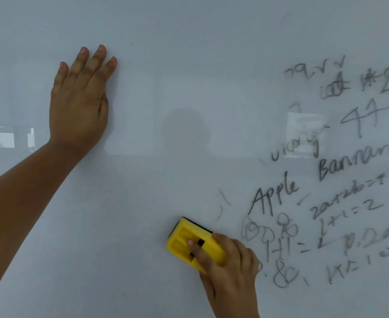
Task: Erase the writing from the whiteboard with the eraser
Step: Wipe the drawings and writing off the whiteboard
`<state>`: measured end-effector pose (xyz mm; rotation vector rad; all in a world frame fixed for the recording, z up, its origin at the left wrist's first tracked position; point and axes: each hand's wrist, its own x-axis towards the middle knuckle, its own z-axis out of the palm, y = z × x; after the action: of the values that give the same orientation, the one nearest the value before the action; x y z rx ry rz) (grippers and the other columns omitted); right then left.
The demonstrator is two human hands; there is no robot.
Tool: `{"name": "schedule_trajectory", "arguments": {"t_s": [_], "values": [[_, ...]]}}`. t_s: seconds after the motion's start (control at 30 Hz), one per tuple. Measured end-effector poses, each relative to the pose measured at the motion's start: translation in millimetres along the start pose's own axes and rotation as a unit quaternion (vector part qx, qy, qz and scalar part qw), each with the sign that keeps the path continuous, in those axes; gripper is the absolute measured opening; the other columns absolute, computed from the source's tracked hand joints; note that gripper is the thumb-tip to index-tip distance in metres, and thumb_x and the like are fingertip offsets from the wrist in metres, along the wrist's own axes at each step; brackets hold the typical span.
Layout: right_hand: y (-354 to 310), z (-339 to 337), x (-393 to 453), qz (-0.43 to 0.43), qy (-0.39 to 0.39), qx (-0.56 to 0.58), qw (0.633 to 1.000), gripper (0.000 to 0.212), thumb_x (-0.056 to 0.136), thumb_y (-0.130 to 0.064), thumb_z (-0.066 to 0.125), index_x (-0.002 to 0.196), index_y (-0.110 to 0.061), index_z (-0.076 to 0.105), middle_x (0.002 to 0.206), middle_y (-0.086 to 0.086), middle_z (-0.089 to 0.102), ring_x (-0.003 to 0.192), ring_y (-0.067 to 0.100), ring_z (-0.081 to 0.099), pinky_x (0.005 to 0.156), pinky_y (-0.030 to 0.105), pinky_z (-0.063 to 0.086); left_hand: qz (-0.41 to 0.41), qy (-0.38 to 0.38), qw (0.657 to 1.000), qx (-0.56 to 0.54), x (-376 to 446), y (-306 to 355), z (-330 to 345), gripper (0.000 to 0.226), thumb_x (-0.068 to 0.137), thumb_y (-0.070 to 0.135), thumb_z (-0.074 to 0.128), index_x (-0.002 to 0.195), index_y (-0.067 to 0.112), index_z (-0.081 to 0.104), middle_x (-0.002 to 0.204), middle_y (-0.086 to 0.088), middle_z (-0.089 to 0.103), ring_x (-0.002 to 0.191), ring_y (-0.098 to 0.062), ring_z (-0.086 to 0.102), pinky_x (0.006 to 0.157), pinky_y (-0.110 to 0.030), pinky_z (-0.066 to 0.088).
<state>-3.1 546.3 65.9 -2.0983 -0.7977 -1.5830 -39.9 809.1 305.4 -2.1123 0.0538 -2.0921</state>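
Yellow eraser [192, 243] pressed on whiteboard [143, 191], black writing [340, 180] covering right side

Two hands [80, 99] (bare), one eraser [189, 243], one whiteboard [189, 65]

The left hand [80, 99] lies flat on the whiteboard [156, 65], up and well to the left of the right hand [231, 269]. The eraser [189, 243] sits under the right hand's fingertips, on the board. The writing [340, 180] spreads right of and above that hand.
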Motion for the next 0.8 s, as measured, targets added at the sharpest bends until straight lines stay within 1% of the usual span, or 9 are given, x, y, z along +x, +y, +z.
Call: {"name": "schedule_trajectory", "arguments": {"t_s": [0.1, 0.23, 0.4, 0.47, 0.53, 0.6, 0.67, 0.73, 0.8], "values": [[14.2, -6.8, 8.3, 0.012, 0.008, -0.005, 1.0, 0.048, 0.079, -0.035, 0.049, 0.125, -0.045, 0.041, 0.121, 0.004, 0.044, 0.1, 0.028, 0.045, 0.084, 0.043, 0.033, -0.013, 0.008, 1.0, -0.002, -2.6, 2.9, 0.2, 0.052, 0.095, 0.004, 0.031, 0.146, 0.013, 0.038, 0.155, -0.007, 0.032, 0.146, -0.027, 0.022, 0.115, -0.021, -0.004], [10.3, -12.1, 42.5, 0.083, 0.018, 0.027, 0.996, 0.053, 0.08, -0.032, 0.052, 0.13, -0.043, 0.037, 0.124, 0.008, 0.049, 0.104, 0.027, 0.043, 0.085, 0.047, 0.036, -0.019, 0.012, 1.0, -0.005, -4.4, 2.8, 2.4, 0.052, 0.095, 0.003, 0.031, 0.146, 0.013, 0.038, 0.154, -0.007, 0.033, 0.145, -0.027, 0.024, 0.115, -0.021, -0.004], [-2.9, -4.1, 0.2, -0.01, -0.011, 0.024, 1.0, 0.042, 0.074, -0.038, 0.049, 0.115, -0.048, 0.046, 0.113, -0.002, 0.048, 0.093, 0.021, 0.046, 0.08, 0.035, 0.035, -0.015, 0.013, 1.0, -0.01, -5.2, 1.7, 2.6, 0.055, 0.092, 0.005, 0.028, 0.146, 0.013, 0.039, 0.154, -0.008, 0.033, 0.145, -0.028, 0.024, 0.116, -0.026, -0.001], [14.7, -11.8, -7.7, 0.003, -0.002, 0.022, 1.0, 0.041, 0.07, -0.04, 0.048, 0.111, -0.046, 0.047, 0.109, 0.0, 0.056, 0.089, 0.023, 0.053, 0.074, 0.033, 0.036, -0.018, 0.019, 1.0, -0.017, -5.0, 3.2, 2.5, 0.054, 0.093, 0.004, 0.027, 0.145, 0.012, 0.039, 0.154, -0.008, 0.034, 0.145, -0.028, 0.024, 0.116, -0.029, 0.002], [33.8, -24.8, 1.2, 0.043, 0.017, 0.02, 0.999, 0.047, 0.069, -0.036, 0.049, 0.115, -0.04, 0.047, 0.106, 0.011, 0.065, 0.089, 0.03, 0.057, 0.077, 0.037, 0.041, -0.02, 0.021, 0.999, -0.018, -6.4, 4.8, 1.7, 0.053, 0.093, 0.003, 0.028, 0.145, 0.01, 0.04, 0.153, -0.009, 0.034, 0.145, -0.028, 0.024, 0.116, -0.03, 0.002], [44.4, -32.2, 22.9, 0.107, 0.047, 0.025, 0.993, 0.049, 0.073, -0.03, 0.055, 0.12, -0.037, 0.046, 0.112, 0.017, 0.061, 0.093, 0.035, 0.055, 0.08, 0.049, 0.043, -0.019, 0.015, 1.0, -0.019, -6.8, 4.3, 1.7, 0.053, 0.093, 0.002, 0.029, 0.145, 0.011, 0.039, 0.154, -0.01, 0.034, 0.145, -0.029, 0.024, 0.117, -0.035, 0.005], [40.0, -28.0, 39.2, 0.145, 0.056, 0.037, 0.987, 0.056, 0.073, -0.027, 0.061, 0.125, -0.041, 0.042, 0.122, 0.011, 0.05, 0.101, 0.032, 0.047, 0.083, 0.053, 0.039, -0.013, 0.004, 1.0, -0.026, -6.8, 1.5, 4.0, 0.054, 0.093, 0.003, 0.029, 0.146, 0.012, 0.038, 0.155, -0.01, 0.032, 0.145, -0.029, 0.023, 0.12, -0.046, 0.01], [26.1, -18.1, 36.6, 0.114, 0.036, 0.042, 0.992, 0.061, 0.074, -0.028, 0.061, 0.128, -0.045, 0.039, 0.125, 0.003, 0.041, 0.104, 0.026, 0.042, 0.084, 0.05, 0.037, -0.01, 0.003, 0.999, -0.035, -7.2, -3.3, 8.1, 0.054, 0.094, 0.004, 0.027, 0.146, 0.013, 0.037, 0.155, -0.01, 0.03, 0.146, -0.029, 0.021, 0.117, -0.056, 0.018], [17.1, -12.1, 18.7, 0.071, 0.004, 0.028, 0.997, 0.057, 0.075, -0.031, 0.055, 0.127, -0.047, 0.038, 0.124, 0.001, 0.045, 0.102, 0.024, 0.043, 0.084, 0.046, 0.036, -0.016, 0.008, 0.999, -0.051, -8.6, -7.6, 14.1, 0.054, 0.094, 0.006, 0.025, 0.147, 0.015, 0.035, 0.156, -0.006, 0.027, 0.147, -0.027, 0.018, 0.115, -0.058, 0.021]]}}
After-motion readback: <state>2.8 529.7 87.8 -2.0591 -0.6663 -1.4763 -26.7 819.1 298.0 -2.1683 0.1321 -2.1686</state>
